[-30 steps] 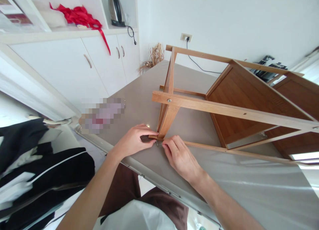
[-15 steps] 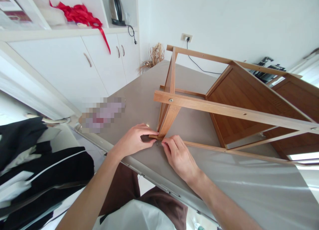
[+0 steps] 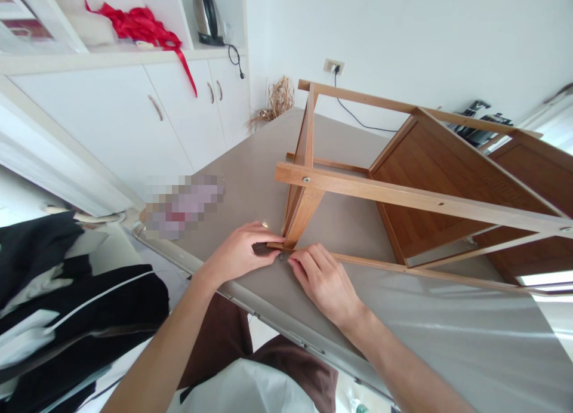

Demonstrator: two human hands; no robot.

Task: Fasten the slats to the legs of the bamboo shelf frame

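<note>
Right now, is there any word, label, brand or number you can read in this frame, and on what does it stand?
None can be read.
The flat item on the table is pixelated, so any print there is unreadable.
The kettle shows no legible brand.
The wooden frame, and the dark piece at the left hand and right hand, bear no text.

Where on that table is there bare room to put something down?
The table is bare right of the right hand, in front of the wooden shelf frame; also between the frame and the blurred item. It is crowded where both hands meet, left hand included.
</note>
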